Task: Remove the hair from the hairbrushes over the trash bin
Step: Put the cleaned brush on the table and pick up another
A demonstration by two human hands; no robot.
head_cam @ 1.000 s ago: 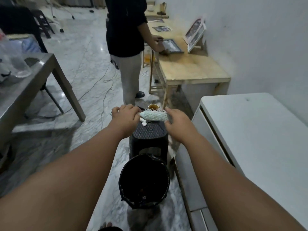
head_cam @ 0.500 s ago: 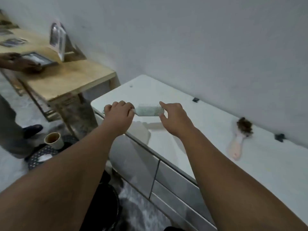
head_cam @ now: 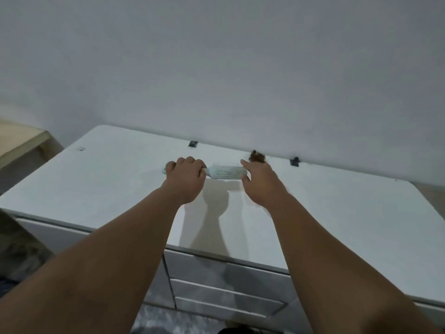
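My left hand (head_cam: 185, 173) is closed around the handle of a pale green hairbrush (head_cam: 225, 172), held level above the white cabinet top (head_cam: 108, 179). Its bristles face up and look free of hair. My right hand (head_cam: 258, 180) is at the brush's head end, fingers spread, thumb and fingertips touching or nearly touching the tip. Behind my right hand a clump of brown hair (head_cam: 257, 156) shows on a second brush, whose body is hidden by the hand. The trash bin is out of view.
The white cabinet has drawers (head_cam: 224, 280) along its front and stands against a plain wall. Two small dark clips (head_cam: 193, 143) (head_cam: 294, 161) sit at its back edge. A wooden table corner (head_cam: 21, 138) is at the left.
My view has swung right from the bin to the cabinet. Both hands carried the green brush over the cabinet top, and my right hand has opened at its tip, close to the hairy brush.
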